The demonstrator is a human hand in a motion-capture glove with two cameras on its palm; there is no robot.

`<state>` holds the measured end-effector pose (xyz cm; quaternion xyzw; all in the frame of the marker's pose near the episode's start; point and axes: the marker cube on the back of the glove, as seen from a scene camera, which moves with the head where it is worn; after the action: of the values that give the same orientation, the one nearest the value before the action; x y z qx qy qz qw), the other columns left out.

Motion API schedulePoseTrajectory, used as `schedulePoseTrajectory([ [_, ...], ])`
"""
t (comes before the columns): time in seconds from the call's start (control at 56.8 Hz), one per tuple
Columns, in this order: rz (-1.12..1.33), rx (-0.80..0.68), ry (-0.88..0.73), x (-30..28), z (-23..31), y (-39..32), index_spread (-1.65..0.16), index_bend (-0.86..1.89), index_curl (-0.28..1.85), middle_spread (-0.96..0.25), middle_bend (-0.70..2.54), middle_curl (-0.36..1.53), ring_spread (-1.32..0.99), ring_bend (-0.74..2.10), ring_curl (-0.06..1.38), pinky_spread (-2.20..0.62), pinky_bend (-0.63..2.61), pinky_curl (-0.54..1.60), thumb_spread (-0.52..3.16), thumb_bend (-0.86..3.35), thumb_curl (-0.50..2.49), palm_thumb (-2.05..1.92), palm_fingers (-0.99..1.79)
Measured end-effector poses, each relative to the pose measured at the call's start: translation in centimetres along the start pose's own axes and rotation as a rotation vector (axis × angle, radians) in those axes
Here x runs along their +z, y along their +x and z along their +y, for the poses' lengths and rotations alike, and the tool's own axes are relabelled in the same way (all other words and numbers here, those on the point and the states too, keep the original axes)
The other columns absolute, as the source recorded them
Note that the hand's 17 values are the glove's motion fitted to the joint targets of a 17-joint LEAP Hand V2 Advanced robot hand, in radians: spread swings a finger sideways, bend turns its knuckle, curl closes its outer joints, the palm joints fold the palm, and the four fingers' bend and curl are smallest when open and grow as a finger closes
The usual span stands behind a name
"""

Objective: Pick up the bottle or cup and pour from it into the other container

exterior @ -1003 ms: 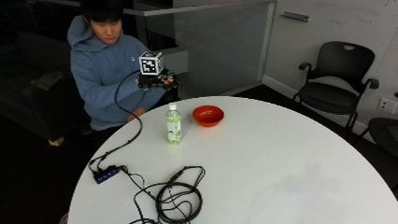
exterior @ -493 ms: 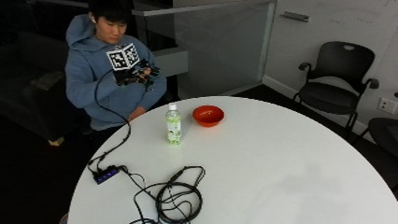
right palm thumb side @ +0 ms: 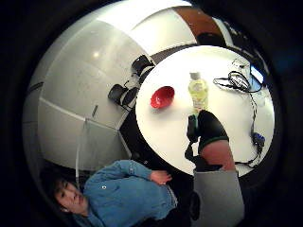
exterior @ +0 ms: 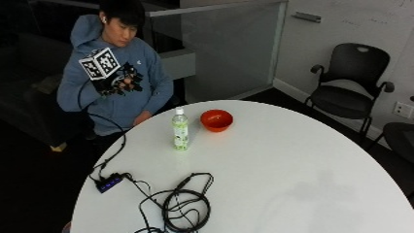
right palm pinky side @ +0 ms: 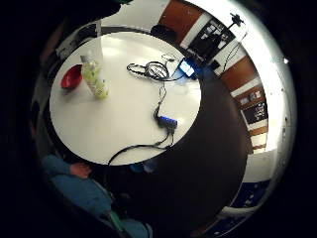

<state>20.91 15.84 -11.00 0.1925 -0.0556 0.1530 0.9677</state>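
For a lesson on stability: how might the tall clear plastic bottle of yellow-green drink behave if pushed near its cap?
The tall clear plastic bottle stands upright and narrow, so it would probably tip. It looks nearly full, so probably heavy.

One bottle (exterior: 181, 129), one red bowl (exterior: 216, 120), two chairs (exterior: 350, 87).

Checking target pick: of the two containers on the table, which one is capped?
The bottle: upright, clear with a green label and a white cap on. The red bowl beside it is open-topped and sits apart from it.

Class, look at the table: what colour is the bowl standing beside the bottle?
The bowl is red-orange, seen best in the outside view, next to the bottle.
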Motion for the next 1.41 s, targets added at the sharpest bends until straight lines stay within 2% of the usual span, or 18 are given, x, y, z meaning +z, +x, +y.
schedulePoseTrajectory([
  [0.387,-0.24,0.1,0.038,1.0,0.2,6.7,-0.38,0.15,0.26,-0.02,0.19,0.29,0.17,0.46,0.29,0.23,0.6,0.26,1.0,-0.02,0.49,0.84,0.18],
  [0.722,-0.347,0.14,0.073,5.4,-0.2,10.6,-0.37,0.14,0.25,-0.01,0.19,0.3,0.17,0.47,0.29,0.23,0.6,0.26,0.99,-0.02,0.49,0.82,0.17],
  [1.408,-0.519,0.076,-0.062,15.3,-3.8,8.1,-0.37,0.12,0.21,0.0,0.2,0.32,0.16,0.53,0.3,0.24,0.66,0.28,0.92,-0.03,0.47,0.78,0.1],
])
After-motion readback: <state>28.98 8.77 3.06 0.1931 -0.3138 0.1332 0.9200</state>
